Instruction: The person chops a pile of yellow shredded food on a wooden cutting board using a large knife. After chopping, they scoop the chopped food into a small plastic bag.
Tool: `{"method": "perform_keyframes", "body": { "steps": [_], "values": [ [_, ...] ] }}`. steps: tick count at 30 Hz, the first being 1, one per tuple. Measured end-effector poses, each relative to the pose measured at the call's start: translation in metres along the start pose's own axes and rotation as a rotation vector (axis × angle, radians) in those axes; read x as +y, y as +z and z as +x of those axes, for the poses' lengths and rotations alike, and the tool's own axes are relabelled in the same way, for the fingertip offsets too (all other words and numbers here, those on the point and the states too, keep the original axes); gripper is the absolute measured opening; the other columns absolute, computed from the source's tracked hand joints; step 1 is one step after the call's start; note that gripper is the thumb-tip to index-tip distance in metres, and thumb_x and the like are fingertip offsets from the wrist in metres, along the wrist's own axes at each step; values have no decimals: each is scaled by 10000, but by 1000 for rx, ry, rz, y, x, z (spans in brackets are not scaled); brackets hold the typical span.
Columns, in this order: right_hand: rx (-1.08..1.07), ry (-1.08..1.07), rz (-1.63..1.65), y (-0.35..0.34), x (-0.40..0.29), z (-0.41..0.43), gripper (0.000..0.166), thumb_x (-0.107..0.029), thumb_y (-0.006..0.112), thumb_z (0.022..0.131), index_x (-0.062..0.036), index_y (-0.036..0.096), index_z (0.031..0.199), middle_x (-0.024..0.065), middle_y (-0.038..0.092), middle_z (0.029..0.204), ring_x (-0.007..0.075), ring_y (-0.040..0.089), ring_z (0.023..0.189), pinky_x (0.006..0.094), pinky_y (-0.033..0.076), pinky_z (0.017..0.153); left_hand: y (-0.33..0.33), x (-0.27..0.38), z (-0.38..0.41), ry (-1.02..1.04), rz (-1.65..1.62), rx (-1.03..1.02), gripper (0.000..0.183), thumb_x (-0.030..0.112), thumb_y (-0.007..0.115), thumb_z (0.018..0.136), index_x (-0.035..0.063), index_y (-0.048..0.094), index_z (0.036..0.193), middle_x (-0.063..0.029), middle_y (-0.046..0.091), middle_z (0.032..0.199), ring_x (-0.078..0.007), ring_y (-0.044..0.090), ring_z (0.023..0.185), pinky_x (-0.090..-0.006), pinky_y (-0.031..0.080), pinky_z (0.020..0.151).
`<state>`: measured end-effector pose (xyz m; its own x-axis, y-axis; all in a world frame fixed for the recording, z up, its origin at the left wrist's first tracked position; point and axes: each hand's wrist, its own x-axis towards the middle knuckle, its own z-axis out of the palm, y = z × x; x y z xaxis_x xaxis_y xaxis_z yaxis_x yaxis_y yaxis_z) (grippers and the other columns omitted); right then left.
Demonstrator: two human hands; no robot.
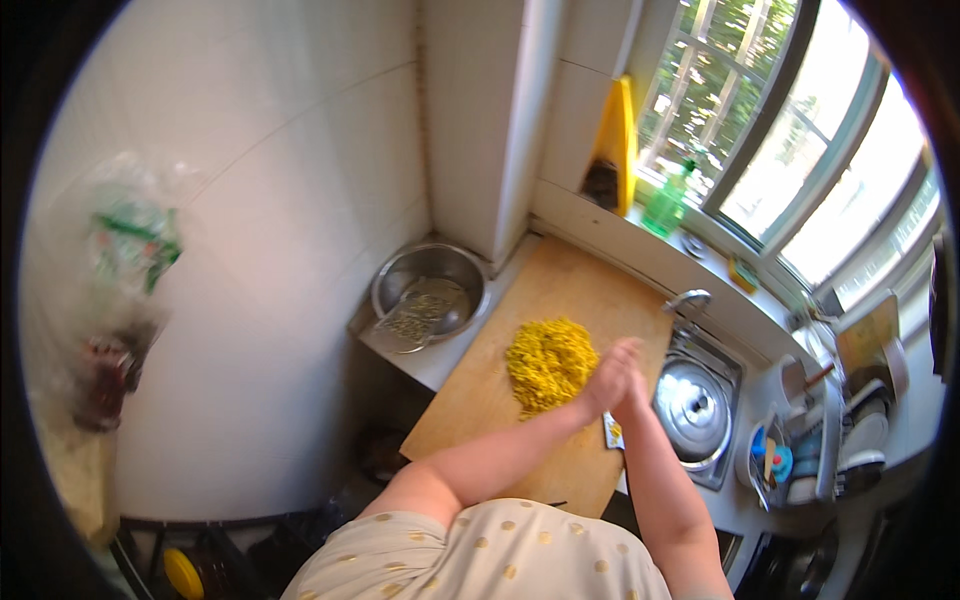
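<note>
My left hand and my right hand are pressed together over the right side of a large wooden board. They are blurred, and the fingers cannot be told apart. Just left of them lies a heap of chopped yellow food, its right edge beside my left hand. Whether anything small is between the palms is hidden. Below the hands, a small white object with yellow bits lies at the board's right edge, partly behind my right forearm.
A metal bowl holding a perforated utensil stands left of the board. To the right are a sink with a metal lid, a faucet and a dish rack. A green bottle stands on the windowsill.
</note>
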<state>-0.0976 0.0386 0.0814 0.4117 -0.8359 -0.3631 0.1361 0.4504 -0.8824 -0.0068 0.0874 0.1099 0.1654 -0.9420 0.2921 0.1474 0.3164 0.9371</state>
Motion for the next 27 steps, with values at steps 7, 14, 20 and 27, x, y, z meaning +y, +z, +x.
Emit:
{"method": "perform_keyframes", "body": {
  "steps": [7,14,20,27],
  "values": [
    [156,-172,119,52,-86,-58,662,-599,454,893,-167,410,1392,66,379,1451,300,310,1351,527,219,1095,-66,-88,0,-211,702,497,581,553,409,931,47,597,1144,-159,595,1191,-304,568,1067,-444,455,870],
    [-344,-731,-298,-40,7,26,620,-460,358,998,-19,352,1433,152,380,1456,248,354,1348,372,270,1107,35,5,15,-499,-680,144,913,769,316,854,87,322,1462,-67,349,1486,-158,298,1367,-336,272,1099],
    [-411,160,317,-37,-19,-25,588,-450,381,993,-85,333,1451,111,407,1431,215,396,1303,367,350,1032,71,53,-41,470,1000,57,806,666,457,865,156,305,1471,-166,292,1502,-322,245,1406,-483,166,1135],
    [-623,-262,-221,-12,-105,-177,589,-346,544,946,-121,333,1447,104,375,1452,206,392,1302,391,342,1014,-26,92,-152,401,1584,537,813,309,741,740,126,347,1427,-192,326,1452,-395,327,1325,-569,257,1053]
  ]
}}
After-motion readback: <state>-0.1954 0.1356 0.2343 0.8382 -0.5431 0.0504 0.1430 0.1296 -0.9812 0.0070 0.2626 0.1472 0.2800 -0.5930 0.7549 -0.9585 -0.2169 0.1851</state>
